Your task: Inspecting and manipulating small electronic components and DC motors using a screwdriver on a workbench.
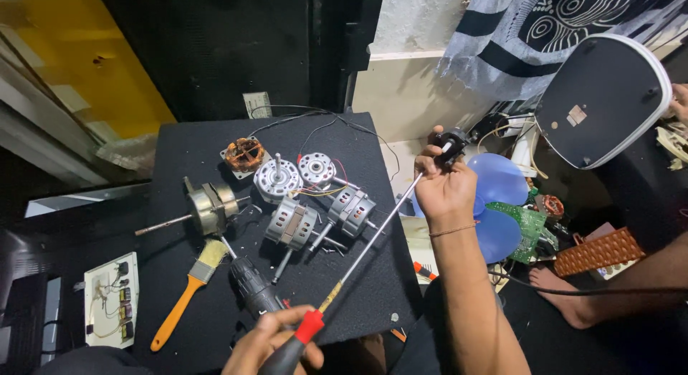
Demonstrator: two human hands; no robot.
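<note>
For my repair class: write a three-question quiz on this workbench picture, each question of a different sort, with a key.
1. True or false: the left hand grips a long screwdriver by its red-and-black handle.
2. What does the right hand hold? A) a paintbrush B) a small black part C) a blue fan blade
3. Fill in: the paintbrush on the black mat has an ______ handle.

Key: 1 true. 2 B; the screwdriver's tip reaches up to that hand. 3 orange; it lies left of the motors.
</note>
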